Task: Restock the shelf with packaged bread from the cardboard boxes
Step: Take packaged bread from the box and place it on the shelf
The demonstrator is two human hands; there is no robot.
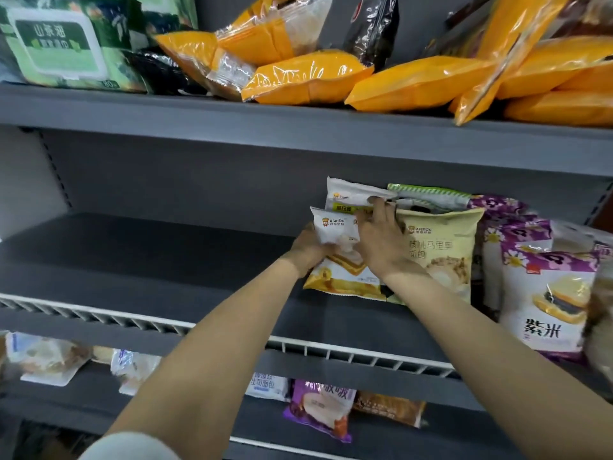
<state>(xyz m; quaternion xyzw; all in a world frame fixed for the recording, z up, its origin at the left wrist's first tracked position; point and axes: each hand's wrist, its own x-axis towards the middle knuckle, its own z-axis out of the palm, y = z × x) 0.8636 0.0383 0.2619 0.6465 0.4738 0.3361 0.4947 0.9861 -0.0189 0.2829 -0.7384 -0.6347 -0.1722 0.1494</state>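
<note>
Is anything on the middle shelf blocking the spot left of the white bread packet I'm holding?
Nothing visible does. The left hand grips the white bread packet, and the grey middle shelf to its left is bare.

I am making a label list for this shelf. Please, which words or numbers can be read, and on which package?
"XianDu": white bread pack in the left hand.
"XianDu": cream pack beside the right hand.
"紫米": purple pack.
"80": green wipes pack.
Lower-shelf packs: blurred.
</note>
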